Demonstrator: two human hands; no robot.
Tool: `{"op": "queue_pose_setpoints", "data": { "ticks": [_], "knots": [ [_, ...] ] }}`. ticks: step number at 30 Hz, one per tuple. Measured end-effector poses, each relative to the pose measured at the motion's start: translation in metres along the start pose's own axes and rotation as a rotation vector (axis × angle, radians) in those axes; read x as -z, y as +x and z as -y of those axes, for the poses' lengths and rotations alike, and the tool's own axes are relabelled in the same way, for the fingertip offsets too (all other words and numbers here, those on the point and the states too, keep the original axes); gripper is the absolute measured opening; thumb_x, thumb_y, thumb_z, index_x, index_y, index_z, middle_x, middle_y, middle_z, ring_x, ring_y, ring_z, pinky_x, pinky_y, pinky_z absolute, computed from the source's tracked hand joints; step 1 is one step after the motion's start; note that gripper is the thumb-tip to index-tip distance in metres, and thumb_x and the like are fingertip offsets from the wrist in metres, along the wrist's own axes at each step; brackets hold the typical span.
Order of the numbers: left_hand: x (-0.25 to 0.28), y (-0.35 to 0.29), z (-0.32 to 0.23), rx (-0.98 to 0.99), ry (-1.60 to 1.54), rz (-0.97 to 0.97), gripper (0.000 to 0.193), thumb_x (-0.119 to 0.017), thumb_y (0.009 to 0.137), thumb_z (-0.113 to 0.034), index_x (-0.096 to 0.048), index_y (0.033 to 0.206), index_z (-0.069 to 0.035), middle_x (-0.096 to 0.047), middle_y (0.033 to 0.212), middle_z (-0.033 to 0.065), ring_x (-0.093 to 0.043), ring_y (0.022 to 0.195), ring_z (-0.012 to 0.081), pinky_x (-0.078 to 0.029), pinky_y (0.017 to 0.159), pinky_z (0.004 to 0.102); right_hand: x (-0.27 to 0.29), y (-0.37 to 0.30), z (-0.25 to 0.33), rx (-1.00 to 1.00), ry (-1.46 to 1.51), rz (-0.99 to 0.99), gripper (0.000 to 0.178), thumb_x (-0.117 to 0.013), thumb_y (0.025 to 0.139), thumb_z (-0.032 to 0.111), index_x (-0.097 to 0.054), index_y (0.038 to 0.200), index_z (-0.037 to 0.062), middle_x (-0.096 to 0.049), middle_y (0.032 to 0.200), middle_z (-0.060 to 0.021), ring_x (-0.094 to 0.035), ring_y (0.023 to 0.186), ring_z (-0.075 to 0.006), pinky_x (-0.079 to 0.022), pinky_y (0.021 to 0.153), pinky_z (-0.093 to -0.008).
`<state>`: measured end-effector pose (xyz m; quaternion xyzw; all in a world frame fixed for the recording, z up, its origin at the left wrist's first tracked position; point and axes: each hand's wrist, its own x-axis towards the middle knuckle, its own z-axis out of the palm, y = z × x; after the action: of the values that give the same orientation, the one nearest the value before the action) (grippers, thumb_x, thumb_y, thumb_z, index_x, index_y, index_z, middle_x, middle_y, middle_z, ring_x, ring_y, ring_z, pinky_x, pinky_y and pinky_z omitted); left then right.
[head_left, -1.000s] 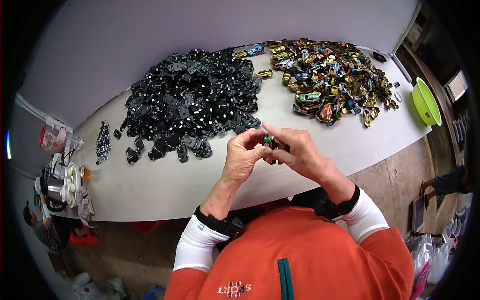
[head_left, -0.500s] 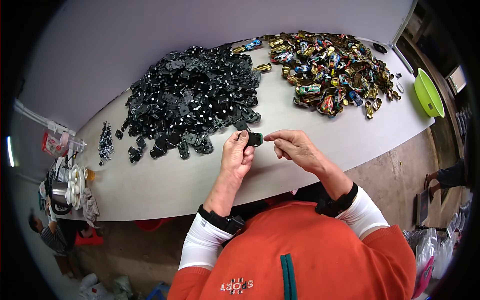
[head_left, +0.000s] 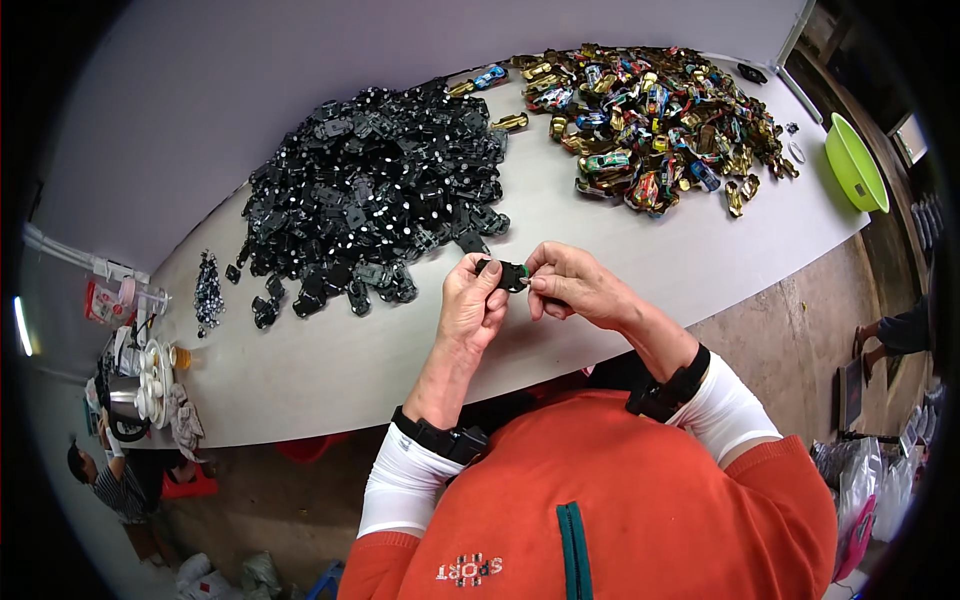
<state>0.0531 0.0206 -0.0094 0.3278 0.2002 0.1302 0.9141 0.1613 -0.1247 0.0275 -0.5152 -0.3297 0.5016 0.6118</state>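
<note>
Dark pile (head_left: 370, 180) on the table (head_left: 300, 385), left of both hands. Left forearm runs upward, leaning slightly right; left hand (head_left: 470, 302) is closed, gripping the toy (head_left: 513, 277) with the thumb laid along its dark face and the fingers curled beneath. The toy lies between the hands, above the table's near half, green at its right end. Right forearm slants up and leftward; right hand (head_left: 572, 285) has bent fingers meeting that end. Whether they pinch or merely touch, I cannot tell at this size. Coloured pile (head_left: 655, 125) lies beyond; green bowl (head_left: 857, 165) stands farthest right.
</note>
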Motion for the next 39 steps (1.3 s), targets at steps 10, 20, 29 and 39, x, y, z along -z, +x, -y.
{"op": "queue_pose_setpoints", "data": {
  "ticks": [10,20,29,39],
  "knots": [
    [-0.012,-0.004,-0.01,-0.121,0.102,0.012,0.019,-0.062,0.084,-0.01,-0.044,0.087,-0.007,-0.05,0.066,0.0023,-0.037,0.04,0.0046,-0.023,0.029,0.0163,-0.004,-0.004,-0.001,-0.022,0.099,-0.025,0.014,-0.049,0.091,0.013,-0.051,0.096,0.0006,-0.055,0.066,-0.0029,-0.038,0.05,-0.0043,-0.029,0.045,-0.0181],
    [-0.011,-0.003,-0.007,-0.121,0.113,0.023,0.018,-0.062,0.083,-0.008,-0.044,0.086,-0.008,-0.048,0.066,0.0011,-0.038,0.04,0.0045,-0.023,0.029,0.0161,-0.001,-0.006,-0.007,-0.028,0.176,-0.044,0.013,-0.049,0.091,0.014,-0.051,0.095,0.0012,-0.049,0.064,-0.0003,-0.037,0.05,-0.0047,-0.028,0.042,-0.0187],
    [-0.008,0.002,-0.007,-0.054,0.109,0.022,0.018,-0.062,0.084,-0.008,-0.044,0.084,-0.008,-0.048,0.066,0.001,-0.038,0.04,0.0043,-0.023,0.029,0.016,0.0,-0.005,-0.009,-0.031,0.147,-0.071,0.014,-0.049,0.09,0.013,-0.053,0.091,0.0,-0.05,0.063,-0.0009,-0.037,0.047,-0.0048,-0.028,0.041,-0.0189],
    [-0.007,0.001,-0.006,-0.13,0.152,0.035,0.016,-0.062,0.083,-0.007,-0.045,0.086,-0.008,-0.048,0.067,0.0006,-0.038,0.039,0.0039,-0.023,0.03,0.0162,-0.006,-0.002,-0.012,-0.034,0.017,-0.176,0.014,-0.049,0.09,0.012,-0.056,0.091,0.0005,-0.048,0.06,0.0017,-0.036,0.047,-0.0039,-0.027,0.04,-0.0185]
  ]
}}
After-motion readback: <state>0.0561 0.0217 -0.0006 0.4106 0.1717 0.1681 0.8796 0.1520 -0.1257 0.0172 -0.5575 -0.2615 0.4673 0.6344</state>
